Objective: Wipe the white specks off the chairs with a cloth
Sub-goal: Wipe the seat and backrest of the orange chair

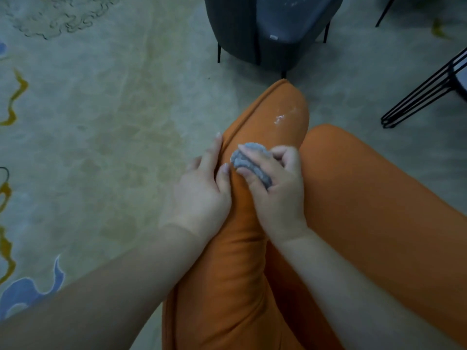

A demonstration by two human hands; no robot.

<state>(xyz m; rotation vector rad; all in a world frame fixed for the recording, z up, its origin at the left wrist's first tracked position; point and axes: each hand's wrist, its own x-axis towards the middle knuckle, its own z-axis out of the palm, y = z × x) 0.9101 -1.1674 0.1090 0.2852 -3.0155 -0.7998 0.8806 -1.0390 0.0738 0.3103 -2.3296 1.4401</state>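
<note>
Our right hand (pixel 275 188) curls its fingers round the cloth (pixel 250 161) on the orange chair (pixel 366 198); our left hand (pixel 199 188) rests there, fingers straight, below the specks (pixel 280 118).

Two bare hands are showing: the left hand (pixel 199 190) and the right hand (pixel 280 190). One grey cloth (pixel 250 160) is showing. One orange chair (pixel 366 210) and one dark grey chair (pixel 273 29) are standing here, plus one black wire frame (pixel 424 92).
</note>
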